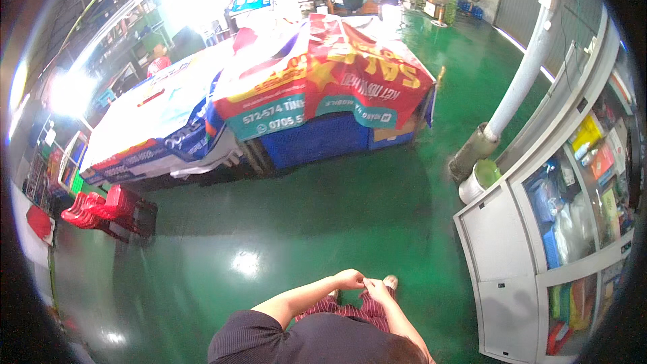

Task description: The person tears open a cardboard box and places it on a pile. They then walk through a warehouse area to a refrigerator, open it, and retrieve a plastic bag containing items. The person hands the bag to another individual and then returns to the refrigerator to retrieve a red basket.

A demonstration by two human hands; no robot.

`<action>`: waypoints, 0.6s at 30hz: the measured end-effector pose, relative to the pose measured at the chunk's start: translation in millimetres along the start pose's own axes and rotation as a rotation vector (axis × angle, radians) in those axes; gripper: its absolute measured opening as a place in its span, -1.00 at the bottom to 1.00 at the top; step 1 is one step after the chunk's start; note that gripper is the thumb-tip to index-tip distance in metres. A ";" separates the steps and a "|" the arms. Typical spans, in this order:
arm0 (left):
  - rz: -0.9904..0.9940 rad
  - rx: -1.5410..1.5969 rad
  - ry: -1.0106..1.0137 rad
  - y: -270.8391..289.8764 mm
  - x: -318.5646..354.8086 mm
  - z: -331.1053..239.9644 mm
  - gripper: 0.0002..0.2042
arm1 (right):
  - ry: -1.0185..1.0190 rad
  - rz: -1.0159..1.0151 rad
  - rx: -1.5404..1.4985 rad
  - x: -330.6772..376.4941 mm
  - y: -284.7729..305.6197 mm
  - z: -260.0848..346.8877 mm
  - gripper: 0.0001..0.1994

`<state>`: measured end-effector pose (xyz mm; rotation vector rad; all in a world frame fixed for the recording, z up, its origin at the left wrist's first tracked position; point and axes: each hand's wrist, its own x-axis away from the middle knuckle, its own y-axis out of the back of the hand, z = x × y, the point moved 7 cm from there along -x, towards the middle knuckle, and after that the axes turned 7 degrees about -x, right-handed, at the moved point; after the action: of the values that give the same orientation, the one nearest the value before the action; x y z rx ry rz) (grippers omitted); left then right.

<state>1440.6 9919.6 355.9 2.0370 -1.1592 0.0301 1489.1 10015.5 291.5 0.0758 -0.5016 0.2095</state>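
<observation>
My left hand (pixel 349 279) and my right hand (pixel 377 289) meet in front of my body, above the green floor (pixel 283 243). Their fingertips touch or nearly touch. Both sets of fingers look curled and closed. Whatever lies between them, if anything, is too small to make out. Just under the hands show my striped dark-red trousers (pixel 317 308) and a light shoe (pixel 390 281).
Ahead stands a table or stack covered by a red printed banner (pixel 269 71), with a white-and-blue banner (pixel 145 128) beside it. Red stools (pixel 118 202) stand left. A grey glass-fronted cabinet (pixel 499 229), a white bucket (pixel 475 185) and a pole (pixel 519 81) stand right.
</observation>
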 end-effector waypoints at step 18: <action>0.096 0.292 -0.092 115.1 -373.2 -154.6 -0.79 | 0.113 -0.115 -0.164 -161.9 412.7 159.2 -0.75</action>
<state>1189.2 10253.9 395.0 2.2535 -1.3759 0.1639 1186.1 10369.4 360.9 -0.0673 -0.3988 0.0591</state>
